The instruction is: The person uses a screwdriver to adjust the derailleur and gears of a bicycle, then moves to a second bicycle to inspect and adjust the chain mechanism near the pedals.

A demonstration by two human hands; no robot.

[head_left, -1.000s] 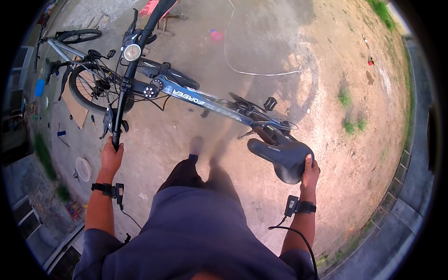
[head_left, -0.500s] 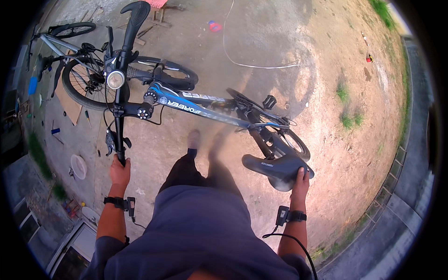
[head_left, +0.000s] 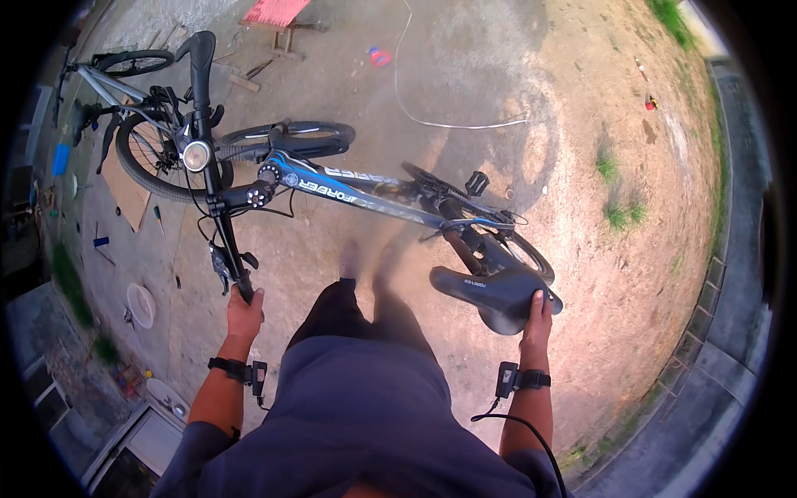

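A blue and black bicycle [head_left: 357,196] stands upright across in front of me, its front end at the left. My left hand [head_left: 244,317] is wrapped round the near grip of its black handlebar [head_left: 222,226]. At the rear, my right hand [head_left: 538,320] holds the back edge of the black saddle [head_left: 488,297], with the fingers partly hidden by it. A round, pale-faced fitting [head_left: 197,156] sits at the middle of the bar. The front wheel [head_left: 328,139] points away to the right of the bar; the rear wheel [head_left: 538,256] lies partly behind the saddle.
Beyond the handlebar is a second, grey bicycle [head_left: 124,98]. A small stool with a red top [head_left: 276,12] stands far ahead. A pale hose [head_left: 432,124] curves over the ground. At the left are cardboard [head_left: 124,195] and a whitish basin [head_left: 142,306]. A drain [head_left: 697,324] edges the right.
The handlebar has turned: its near end, with my left hand on it, has swung right, and its far end left. My right hand stays on the saddle, which has barely moved.
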